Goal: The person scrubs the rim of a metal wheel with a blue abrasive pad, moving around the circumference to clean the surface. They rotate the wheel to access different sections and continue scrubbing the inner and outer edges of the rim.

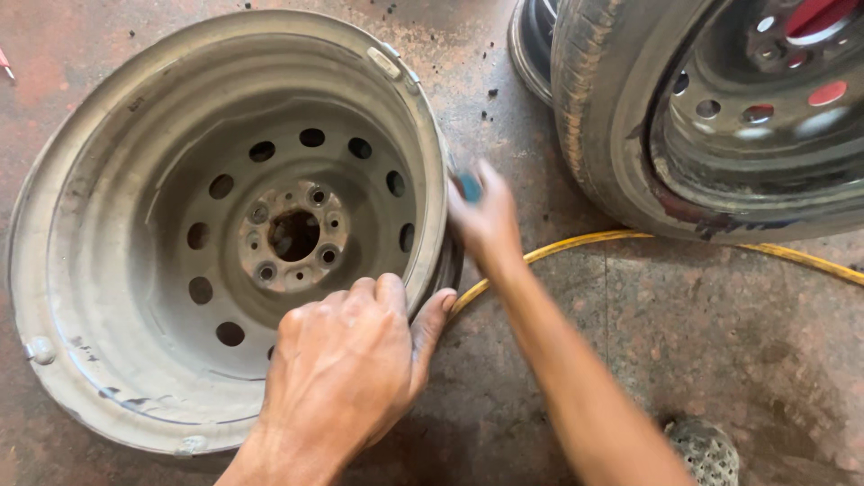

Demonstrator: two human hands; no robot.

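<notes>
A bare grey steel wheel rim lies open side up on the floor, with a ring of round holes around its hub. My left hand grips the rim's near right edge, fingers inside and thumb outside. My right hand is blurred beside the rim's right outer wall, closed on a small blue object that I cannot identify.
A wheel with its tyre on lies at the upper right, another rim partly behind it. A yellow hose runs across the stained concrete floor from under the rim to the right edge. A perforated metal piece sits at the bottom right.
</notes>
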